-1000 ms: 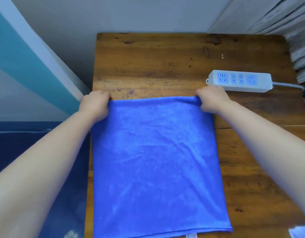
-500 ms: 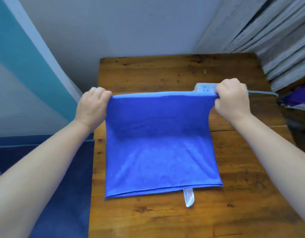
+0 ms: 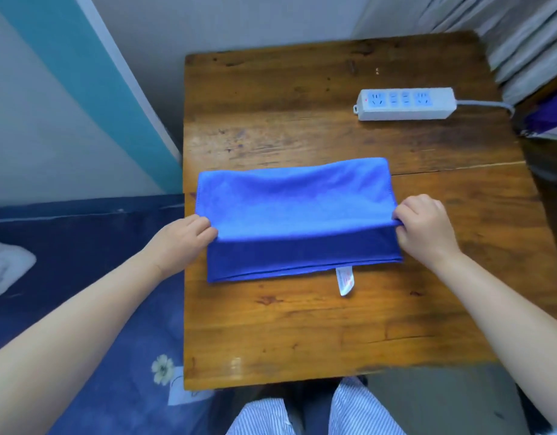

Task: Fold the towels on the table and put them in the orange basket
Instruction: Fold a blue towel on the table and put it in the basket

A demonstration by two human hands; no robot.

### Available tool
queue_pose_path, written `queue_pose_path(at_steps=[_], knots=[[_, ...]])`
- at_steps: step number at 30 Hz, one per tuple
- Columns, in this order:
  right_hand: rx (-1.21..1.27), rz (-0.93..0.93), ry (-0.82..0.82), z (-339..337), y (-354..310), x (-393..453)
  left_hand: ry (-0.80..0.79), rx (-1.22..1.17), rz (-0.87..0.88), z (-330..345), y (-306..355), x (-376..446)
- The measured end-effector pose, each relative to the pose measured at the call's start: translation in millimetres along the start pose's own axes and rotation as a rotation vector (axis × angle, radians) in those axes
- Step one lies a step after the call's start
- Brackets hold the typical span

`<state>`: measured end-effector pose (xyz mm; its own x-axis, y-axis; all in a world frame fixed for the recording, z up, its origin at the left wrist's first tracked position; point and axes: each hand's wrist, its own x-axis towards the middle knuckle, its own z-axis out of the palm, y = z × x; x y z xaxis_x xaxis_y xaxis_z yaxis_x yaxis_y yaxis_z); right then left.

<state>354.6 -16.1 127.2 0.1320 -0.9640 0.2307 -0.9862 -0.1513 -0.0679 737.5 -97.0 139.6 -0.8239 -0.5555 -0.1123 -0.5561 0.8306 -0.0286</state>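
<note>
A blue towel (image 3: 296, 202) lies on the wooden table (image 3: 333, 324), its far half folded over toward me and hanging a little above the near half. My left hand (image 3: 180, 240) pinches the left corner of the folded-over edge. At the right corner of that edge, my right hand (image 3: 424, 227) pinches the cloth. The darker lower layer shows below the held edge, with a white label (image 3: 344, 279) sticking out at its near edge. No orange basket is in view.
A white power strip (image 3: 406, 103) with a grey cable lies at the table's far right. A bed with dark blue floral bedding (image 3: 82, 309) and a white cloth (image 3: 4, 268) is left of the table. Curtains (image 3: 506, 32) hang at the far right.
Both hands lifted the towel's far edge and brought it toward me over the near half, so the towel is now folded about in half. The power strip is uncovered again.
</note>
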Motion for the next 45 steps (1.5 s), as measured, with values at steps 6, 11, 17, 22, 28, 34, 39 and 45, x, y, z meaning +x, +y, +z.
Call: queue_pose_path(at_steps=[6, 11, 17, 22, 28, 34, 39, 45], knots=[[-0.027, -0.039, -0.076, -9, -11, -24, -0.119, 0.034, 0.078, 0, 27, -13], [-0.070, -0.034, -0.162, -9, -18, -35, -0.434, 0.077, -0.057, 22, 35, -17], [-0.111, -0.019, -0.256, -7, -20, -47, -0.527, 0.063, -0.072, 33, 48, -18], [-0.111, 0.061, -0.331, -3, -27, -56, -0.572, 0.025, -0.080, 32, 51, -20], [0.027, 0.032, -0.199, -2, -60, -16, 0.037, -0.223, -0.212, 16, 59, 11], [0.219, 0.035, -0.382, 40, -106, 52, 0.132, -0.507, -0.612, 29, 75, 94], [0.141, -0.007, -0.521, 74, -109, 69, -0.008, -0.365, -0.761, 59, 65, 114], [0.087, 0.048, -0.516, 83, -69, 67, -0.012, -0.368, -0.811, 76, 39, 96]])
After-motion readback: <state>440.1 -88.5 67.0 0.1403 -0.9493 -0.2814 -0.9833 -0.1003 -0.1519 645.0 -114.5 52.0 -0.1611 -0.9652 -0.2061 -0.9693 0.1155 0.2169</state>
